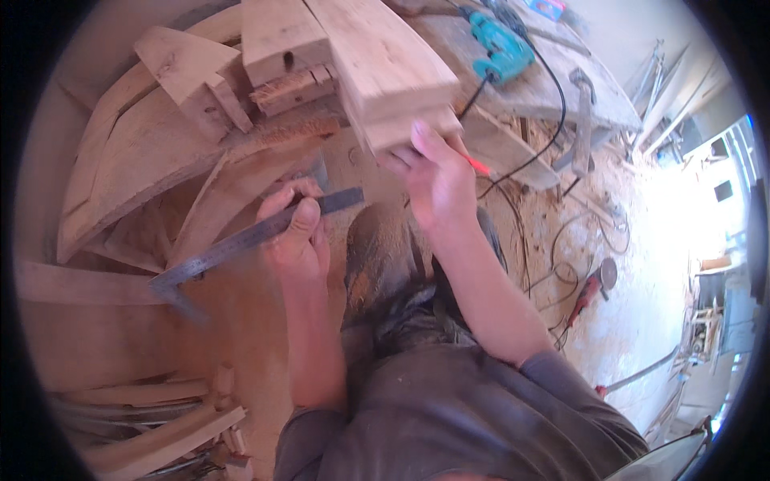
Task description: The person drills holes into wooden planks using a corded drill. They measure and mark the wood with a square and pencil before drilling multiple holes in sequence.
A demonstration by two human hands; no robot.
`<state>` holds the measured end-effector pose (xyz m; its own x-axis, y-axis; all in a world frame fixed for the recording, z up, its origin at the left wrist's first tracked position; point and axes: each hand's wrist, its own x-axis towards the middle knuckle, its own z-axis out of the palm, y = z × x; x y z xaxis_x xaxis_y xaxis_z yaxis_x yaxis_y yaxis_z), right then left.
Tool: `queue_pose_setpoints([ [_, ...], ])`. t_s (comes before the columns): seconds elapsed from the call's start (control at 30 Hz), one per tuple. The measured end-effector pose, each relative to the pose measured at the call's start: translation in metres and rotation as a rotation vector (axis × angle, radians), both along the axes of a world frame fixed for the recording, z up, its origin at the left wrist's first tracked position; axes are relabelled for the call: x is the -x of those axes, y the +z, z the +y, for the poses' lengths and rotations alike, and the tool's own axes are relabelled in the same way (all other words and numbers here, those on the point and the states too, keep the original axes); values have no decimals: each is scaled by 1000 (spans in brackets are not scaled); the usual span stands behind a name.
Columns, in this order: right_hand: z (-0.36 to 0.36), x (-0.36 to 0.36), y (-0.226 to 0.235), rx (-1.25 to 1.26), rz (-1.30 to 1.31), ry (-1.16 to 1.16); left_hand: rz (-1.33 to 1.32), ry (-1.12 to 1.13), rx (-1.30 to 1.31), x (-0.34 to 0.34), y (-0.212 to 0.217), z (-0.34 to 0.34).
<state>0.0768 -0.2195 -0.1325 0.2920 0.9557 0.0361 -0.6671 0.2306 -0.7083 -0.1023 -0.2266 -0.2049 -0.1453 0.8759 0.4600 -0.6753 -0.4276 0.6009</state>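
Observation:
My left hand [298, 244] is closed around a metal carpenter's square [249, 237], thumb on top. The square's long blade slants across the palm, its corner and short arm hanging to the lower left. My right hand [441, 180] grips the stepped end of a thick wooden beam [389, 68], thumb on the end face and fingers partly hidden underneath. A red pencil [479, 167] sticks out beside that hand; whether the fingers hold it is hidden. The square is apart from the beam.
Several cut wood blocks [285, 44] lie on the dusty workbench [152, 176] to the left. A teal power drill [499, 48] and a hammer [582, 120] rest at the far right. Cables and a red angle grinder [587, 295] lie on the floor. Offcuts [160, 445] are piled at lower left.

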Motion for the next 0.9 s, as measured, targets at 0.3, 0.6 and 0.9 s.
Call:
queue_pose_setpoints([
  [0.3, -36, -27, -45, 51, -108, -39, 5, -8, 114, -37, 14, 16],
  [0.6, -73, -45, -46, -155, -421, -146, 132, -41, 36, -56, 15, 55],
  [0.9, -73, -54, -46, -364, -879, -262, 126, -3, -8, -68, 26, 52],
])
